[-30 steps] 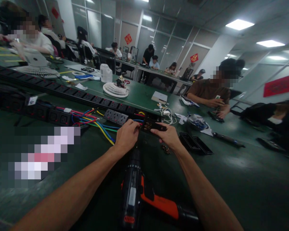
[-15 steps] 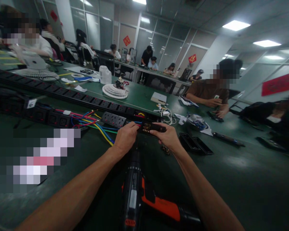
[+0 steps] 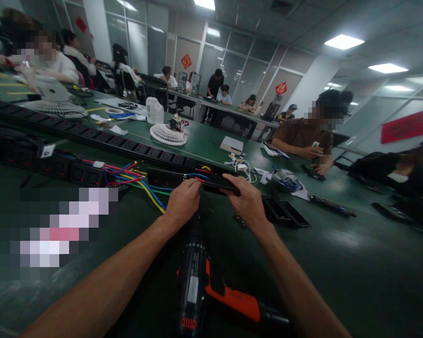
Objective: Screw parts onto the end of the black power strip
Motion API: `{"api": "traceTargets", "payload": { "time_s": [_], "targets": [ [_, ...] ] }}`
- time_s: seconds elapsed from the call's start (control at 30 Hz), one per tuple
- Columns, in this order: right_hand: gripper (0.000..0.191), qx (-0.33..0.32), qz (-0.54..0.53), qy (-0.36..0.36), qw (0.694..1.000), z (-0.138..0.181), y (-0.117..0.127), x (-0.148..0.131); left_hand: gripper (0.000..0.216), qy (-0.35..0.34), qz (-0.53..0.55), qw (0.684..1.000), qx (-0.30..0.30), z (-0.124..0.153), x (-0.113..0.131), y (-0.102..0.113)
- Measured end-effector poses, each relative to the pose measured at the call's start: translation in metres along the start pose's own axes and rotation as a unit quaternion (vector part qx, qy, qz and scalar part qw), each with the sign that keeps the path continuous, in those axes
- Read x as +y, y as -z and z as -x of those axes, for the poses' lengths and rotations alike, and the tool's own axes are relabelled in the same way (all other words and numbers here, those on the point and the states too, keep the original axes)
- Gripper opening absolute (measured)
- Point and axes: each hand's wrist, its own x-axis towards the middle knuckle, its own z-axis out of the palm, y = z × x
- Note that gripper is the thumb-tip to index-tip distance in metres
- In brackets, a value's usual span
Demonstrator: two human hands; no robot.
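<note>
My right hand [image 3: 247, 196] grips a black socket module [image 3: 220, 182], thumb and fingers on its right end. The module is tilted, so its face is turned away from me. Red and blue wires [image 3: 200, 177] run from it to a second black socket module [image 3: 165, 177] on the left, also tipped. My left hand [image 3: 183, 201] is closed in a pinch on the wires at the held module's left end; its fingertips are partly hidden. Below my hands a black and orange cordless drill [image 3: 193, 281] lies with its chuck toward the modules.
Behind the modules a long black power strip [image 3: 127, 144] stretches left. Coloured wires [image 3: 146, 190] lead to more socket blocks [image 3: 88, 174]. Black plastic frames [image 3: 285, 211] lie at right; small metal parts [image 3: 241, 220] sit by my right wrist. Beyond are a white fan grille [image 3: 168, 134] and several seated people.
Both socket modules have rolled over, so the contacts and socket faces seen before are turned from view. My right hand has turned with its module; my left hand barely moved.
</note>
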Motion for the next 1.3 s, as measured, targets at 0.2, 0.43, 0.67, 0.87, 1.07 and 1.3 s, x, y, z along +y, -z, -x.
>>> {"api": "traceTargets", "payload": {
  "time_s": [0.2,0.43,0.67,0.87,1.07,1.3],
  "targets": [
    [0.052,-0.040,0.118,0.009,0.992,0.009,-0.005,0.006,0.036,0.044,-0.083,0.995,0.032,-0.003,0.003,0.010],
    [0.057,-0.063,0.181,-0.015,0.981,0.011,-0.012,0.006,0.038,-0.023,-0.105,0.993,-0.051,-0.003,-0.006,0.001],
    [0.060,-0.089,0.171,-0.036,0.981,0.011,-0.017,0.009,0.024,-0.038,-0.141,0.986,-0.077,-0.007,-0.003,0.005],
    [0.067,-0.167,0.087,0.004,0.982,0.011,-0.017,0.015,0.026,-0.026,-0.177,0.981,-0.070,-0.007,-0.002,0.002],
    [0.076,-0.229,0.038,0.001,0.973,0.004,-0.008,0.019,0.027,-0.023,-0.193,0.979,-0.066,-0.008,0.001,0.000],
    [0.071,-0.187,0.058,-0.020,0.981,0.003,-0.014,0.017,0.034,-0.002,-0.175,0.982,-0.069,-0.008,0.003,0.001]
  ]
}}
